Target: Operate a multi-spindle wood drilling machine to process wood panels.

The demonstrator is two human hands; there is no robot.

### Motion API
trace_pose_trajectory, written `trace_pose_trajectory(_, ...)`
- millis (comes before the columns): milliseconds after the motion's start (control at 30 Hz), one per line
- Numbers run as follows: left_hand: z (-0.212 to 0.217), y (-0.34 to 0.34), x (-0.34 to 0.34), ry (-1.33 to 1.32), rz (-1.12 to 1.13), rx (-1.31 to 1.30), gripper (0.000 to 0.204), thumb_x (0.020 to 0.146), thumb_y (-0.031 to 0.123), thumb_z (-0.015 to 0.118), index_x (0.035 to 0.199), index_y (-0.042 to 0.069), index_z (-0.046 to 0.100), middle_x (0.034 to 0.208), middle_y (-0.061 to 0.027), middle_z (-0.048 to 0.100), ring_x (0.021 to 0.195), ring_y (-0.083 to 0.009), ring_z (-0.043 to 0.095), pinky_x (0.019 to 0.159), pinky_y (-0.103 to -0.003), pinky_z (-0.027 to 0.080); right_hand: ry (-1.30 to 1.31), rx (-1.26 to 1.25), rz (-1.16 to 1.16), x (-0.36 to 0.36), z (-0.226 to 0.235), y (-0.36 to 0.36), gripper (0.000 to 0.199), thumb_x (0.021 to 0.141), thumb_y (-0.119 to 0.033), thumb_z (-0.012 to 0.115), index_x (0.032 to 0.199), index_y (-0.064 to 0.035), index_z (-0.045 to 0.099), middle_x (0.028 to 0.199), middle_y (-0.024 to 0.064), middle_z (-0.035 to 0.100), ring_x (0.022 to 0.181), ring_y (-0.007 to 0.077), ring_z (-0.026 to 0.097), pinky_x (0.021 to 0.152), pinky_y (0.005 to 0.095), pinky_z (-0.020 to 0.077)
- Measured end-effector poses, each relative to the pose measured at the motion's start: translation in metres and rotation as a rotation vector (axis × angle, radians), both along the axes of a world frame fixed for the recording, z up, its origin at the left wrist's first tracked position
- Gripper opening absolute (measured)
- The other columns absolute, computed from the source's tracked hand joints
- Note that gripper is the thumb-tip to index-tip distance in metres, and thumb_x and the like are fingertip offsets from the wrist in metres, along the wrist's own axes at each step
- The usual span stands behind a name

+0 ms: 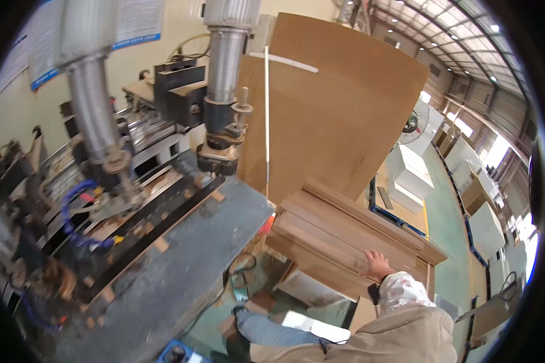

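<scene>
My right hand [376, 264] lies flat on the near end of a stack of long brown wooden boards [345, 233], fingers spread on the top board. The forearm wears a patterned sleeve cover over a beige jacket and comes in from the lower right. The stack stands to the right of a grey metal machine table [188, 260]. My left hand is out of view. A leg in blue jeans [266, 330] shows below the stack.
Two steel press columns [224, 78] [97, 109] rise over the machine bed, where wood offcuts and a blue coiled hose [72, 212] lie. A large brown panel [333, 103] leans upright behind the stack, with a thin white rod [267, 121] in front. White cabinets [415, 172] and a fan [413, 124] stand on the green floor.
</scene>
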State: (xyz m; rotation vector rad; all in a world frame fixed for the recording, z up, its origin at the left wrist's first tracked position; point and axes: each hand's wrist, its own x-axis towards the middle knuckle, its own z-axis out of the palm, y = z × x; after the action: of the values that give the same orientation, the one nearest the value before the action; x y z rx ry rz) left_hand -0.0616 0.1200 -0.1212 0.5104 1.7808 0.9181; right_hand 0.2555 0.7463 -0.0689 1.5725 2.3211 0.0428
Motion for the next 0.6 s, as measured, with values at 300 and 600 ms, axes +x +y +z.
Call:
trace_pose_trajectory(300, -0.146, 0.269, -0.002, -0.157, 0.163, 0.581, 0.025, 0.091, 0.011, 0.054, 0.114, 0.0, 0.054, 0.098, -0.0066, 0.063, 0.089, -0.0142, 0.059, 0.079, -0.026, 0.045, 0.235, 0.149, 0.426, 0.049, -0.083, 0.039, 0.103, 0.057, -0.055, 0.072, 0.137, -0.0059, 0.03, 0.139, 0.0252, 0.026, 0.128, 0.0455, 0.023, 0.104, 0.0542, 0.0227)
trace_pose_trajectory(600, -0.132, 0.353, 0.058, -0.264, 0.017, 0.715, 0.034, 0.092, 0.022, 0.054, 0.12, 0.002, 0.05, 0.105, -0.0057, 0.061, 0.101, -0.0114, 0.056, 0.09, -0.027, 0.043, 0.399, 0.152, 0.554, 0.069, -0.11, 0.05, 0.086, 0.057, -0.032, 0.074, 0.131, -0.0032, 0.04, 0.14, 0.0228, 0.028, 0.131, 0.0428, 0.022, 0.106, 0.0554, 0.0161)
